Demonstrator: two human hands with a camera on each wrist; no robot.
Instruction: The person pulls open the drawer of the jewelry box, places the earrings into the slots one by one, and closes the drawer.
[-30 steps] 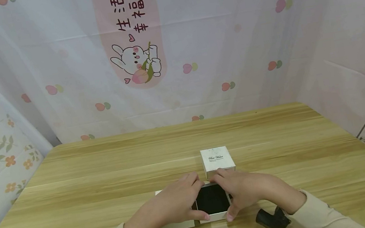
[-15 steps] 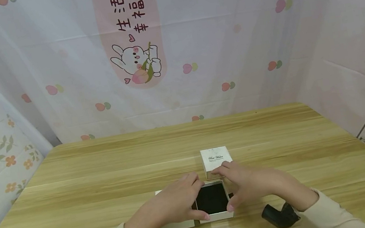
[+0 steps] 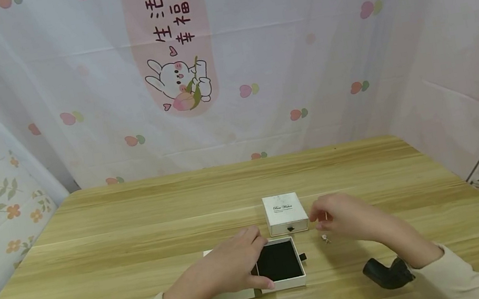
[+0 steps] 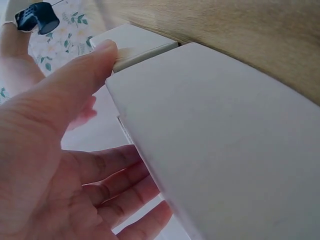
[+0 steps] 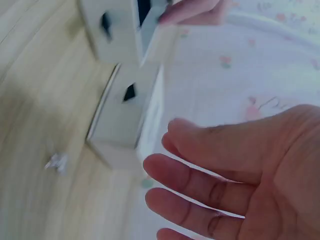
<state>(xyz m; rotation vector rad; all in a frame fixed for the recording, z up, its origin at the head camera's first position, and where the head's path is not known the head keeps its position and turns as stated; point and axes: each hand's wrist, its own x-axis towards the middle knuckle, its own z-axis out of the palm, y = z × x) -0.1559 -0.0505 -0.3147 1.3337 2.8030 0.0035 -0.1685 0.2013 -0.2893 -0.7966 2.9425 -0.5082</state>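
My left hand (image 3: 235, 263) grips a white jewelry box, thumb and fingertips spanning its pulled-out drawer (image 3: 305, 280), which has a black lining. Part of the box's sleeve (image 3: 233, 297) lies under that hand; the left wrist view shows the plain white sleeve (image 4: 215, 130) up close. To the right, my right hand (image 3: 350, 218) hovers with loosely bent fingers holding nothing. Just below its fingertips a small silvery trinket (image 3: 325, 239) lies on the table; it is blurred in the right wrist view.
A second white box (image 3: 284, 208) with printed lettering, drawer pushed in and a black pull tab at its front, stands behind the first. The wooden table (image 3: 157, 201) meets a patterned cloth (image 3: 299, 53) at the back.
My right hand has let go of the drawer's right side and moved right, uncovering the trinket and the drawer's black tab. The left hand and both boxes stay in place.
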